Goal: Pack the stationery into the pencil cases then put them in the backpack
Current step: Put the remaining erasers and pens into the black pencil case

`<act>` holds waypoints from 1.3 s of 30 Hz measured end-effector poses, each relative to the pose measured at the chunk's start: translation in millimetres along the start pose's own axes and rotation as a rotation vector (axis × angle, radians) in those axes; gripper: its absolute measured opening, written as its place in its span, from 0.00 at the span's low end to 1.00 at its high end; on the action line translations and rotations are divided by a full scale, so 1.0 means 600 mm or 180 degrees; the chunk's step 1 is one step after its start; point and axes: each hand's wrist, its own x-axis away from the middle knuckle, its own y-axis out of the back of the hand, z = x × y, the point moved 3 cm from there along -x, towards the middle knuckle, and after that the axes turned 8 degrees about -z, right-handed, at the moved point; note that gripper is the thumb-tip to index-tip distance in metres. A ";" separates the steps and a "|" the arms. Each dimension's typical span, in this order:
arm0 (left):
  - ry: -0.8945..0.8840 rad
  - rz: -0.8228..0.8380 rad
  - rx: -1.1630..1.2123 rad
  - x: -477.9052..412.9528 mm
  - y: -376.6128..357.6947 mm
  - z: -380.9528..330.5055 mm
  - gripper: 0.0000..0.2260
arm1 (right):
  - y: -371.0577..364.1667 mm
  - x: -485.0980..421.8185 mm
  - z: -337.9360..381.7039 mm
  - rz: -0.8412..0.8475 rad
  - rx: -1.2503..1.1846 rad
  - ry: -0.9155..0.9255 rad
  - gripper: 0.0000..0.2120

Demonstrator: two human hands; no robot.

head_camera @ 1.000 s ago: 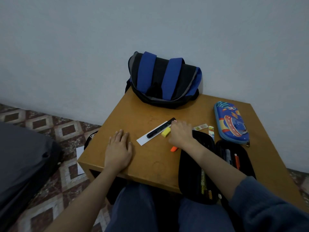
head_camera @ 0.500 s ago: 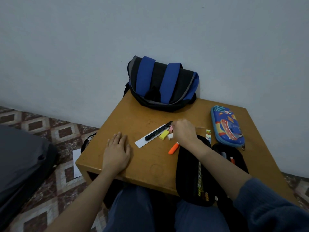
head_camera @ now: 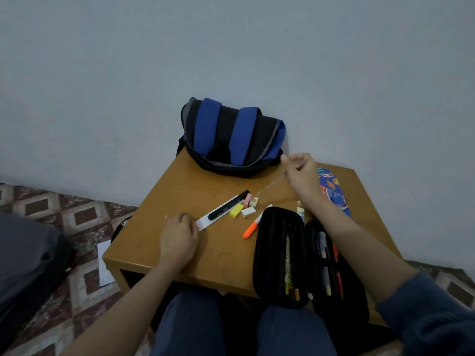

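So, a thin see-through ruler (bit blurry) is pinched in the right hand and held up off the table, near the backpack that's parked against the wall at the far edge. The left hand is laid relaxed on the wood, nothing gripped, fingertips right at the end of a white ruler with a black pen lying along it. A yellow eraser, white eraser and pink eraser are bunched just beside the pen. An orange highlighter is left beside the open black pencil case, with pens seen inside. The blue pencil case is half hidden behind the right wrist.
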 end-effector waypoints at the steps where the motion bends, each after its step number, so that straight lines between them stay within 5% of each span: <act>1: -0.0163 -0.0084 0.0266 0.006 0.005 -0.026 0.15 | 0.004 0.001 -0.003 0.0088 -0.0098 -0.0169 0.05; 5: -0.0281 0.0497 0.1626 0.030 0.019 -0.139 0.14 | 0.017 0.014 -0.009 0.0642 -0.0509 -0.0871 0.10; 10: 0.0181 0.1109 0.2848 0.055 0.020 -0.226 0.08 | 0.045 0.035 -0.017 0.1093 -0.0831 -0.1065 0.12; 22: 0.0895 0.0946 0.3597 0.086 0.024 -0.252 0.08 | 0.081 0.082 -0.043 0.1587 -0.1275 -0.1582 0.04; 31: 0.0954 0.1304 0.3262 0.092 0.010 -0.238 0.08 | 0.089 0.101 -0.066 0.1284 -0.0554 -0.1539 0.05; 39: 0.1216 0.1537 0.3512 0.094 -0.003 -0.234 0.04 | 0.095 0.110 -0.078 0.1051 -0.0883 -0.1742 0.02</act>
